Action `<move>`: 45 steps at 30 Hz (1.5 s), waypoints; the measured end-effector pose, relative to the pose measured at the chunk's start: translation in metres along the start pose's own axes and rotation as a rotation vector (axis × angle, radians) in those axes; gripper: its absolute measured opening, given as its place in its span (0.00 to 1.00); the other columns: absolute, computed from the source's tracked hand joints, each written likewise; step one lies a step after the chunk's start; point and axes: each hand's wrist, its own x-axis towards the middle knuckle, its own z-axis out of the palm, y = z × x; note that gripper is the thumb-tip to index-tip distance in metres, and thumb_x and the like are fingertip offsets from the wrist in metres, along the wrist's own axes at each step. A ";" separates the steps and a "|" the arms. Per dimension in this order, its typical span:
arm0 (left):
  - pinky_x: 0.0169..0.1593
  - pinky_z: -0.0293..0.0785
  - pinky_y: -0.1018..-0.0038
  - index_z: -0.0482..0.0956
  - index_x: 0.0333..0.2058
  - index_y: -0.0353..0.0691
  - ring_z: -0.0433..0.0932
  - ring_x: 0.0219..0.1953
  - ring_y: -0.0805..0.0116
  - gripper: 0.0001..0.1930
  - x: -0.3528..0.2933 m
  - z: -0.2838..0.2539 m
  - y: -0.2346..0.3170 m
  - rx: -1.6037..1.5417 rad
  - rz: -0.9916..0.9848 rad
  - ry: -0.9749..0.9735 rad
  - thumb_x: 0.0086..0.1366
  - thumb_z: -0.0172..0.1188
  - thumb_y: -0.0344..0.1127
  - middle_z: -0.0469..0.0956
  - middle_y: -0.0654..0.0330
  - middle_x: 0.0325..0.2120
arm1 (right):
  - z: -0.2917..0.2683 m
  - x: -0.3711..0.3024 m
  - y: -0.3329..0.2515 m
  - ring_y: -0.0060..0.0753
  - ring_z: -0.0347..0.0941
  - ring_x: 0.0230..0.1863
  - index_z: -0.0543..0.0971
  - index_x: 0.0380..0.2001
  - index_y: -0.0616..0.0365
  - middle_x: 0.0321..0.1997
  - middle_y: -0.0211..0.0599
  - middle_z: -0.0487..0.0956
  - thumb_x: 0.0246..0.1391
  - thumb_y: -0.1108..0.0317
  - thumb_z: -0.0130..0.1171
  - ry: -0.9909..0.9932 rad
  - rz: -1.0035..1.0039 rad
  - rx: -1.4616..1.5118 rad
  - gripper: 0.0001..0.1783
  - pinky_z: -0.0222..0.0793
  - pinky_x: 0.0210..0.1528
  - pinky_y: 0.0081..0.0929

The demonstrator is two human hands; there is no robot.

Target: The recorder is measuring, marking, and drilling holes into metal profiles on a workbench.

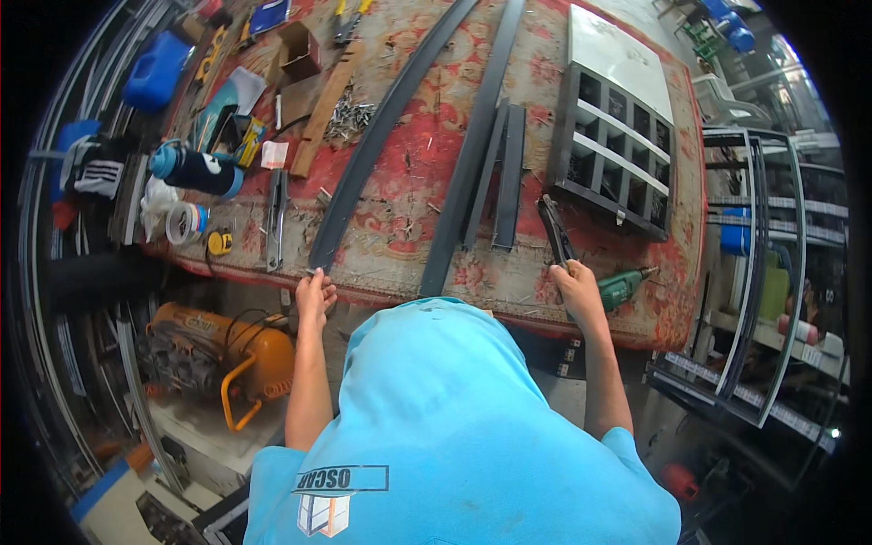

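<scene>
My right hand (pixel 578 289) is closed round the near end of a dark long-handled hand tool (pixel 555 232), which lies along the red patterned cloth. Just right of that hand, a green power drill (pixel 620 290) rests on its side with its bit toward the right. By the table's front edge, my left hand (pixel 315 296) has its fingers pinched together at the near end of a long dark metal profile (pixel 368 162). A small pale bit seems to show at the fingertips, too small to name. A second long profile (pixel 465 159) runs beside the first, with shorter pieces (pixel 510 182) right of it.
A dark-framed grille panel (pixel 610 154) lies at the right. On the left are a blue bottle (pixel 198 169), a yellow tape measure (pixel 220 242), a wooden strip (pixel 324 113) and a pile of small metal pieces (pixel 352 120). An orange compressor (pixel 218 341) stands below the table.
</scene>
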 end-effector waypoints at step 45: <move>0.46 0.74 0.73 0.70 0.57 0.37 0.75 0.45 0.71 0.29 -0.092 0.015 0.038 0.083 0.442 -0.242 0.57 0.67 0.34 0.74 0.58 0.47 | 0.135 0.071 -0.086 0.29 0.68 0.56 0.64 0.59 0.63 0.53 0.38 0.74 0.52 0.85 0.51 -0.751 -0.397 0.040 0.29 0.65 0.56 0.28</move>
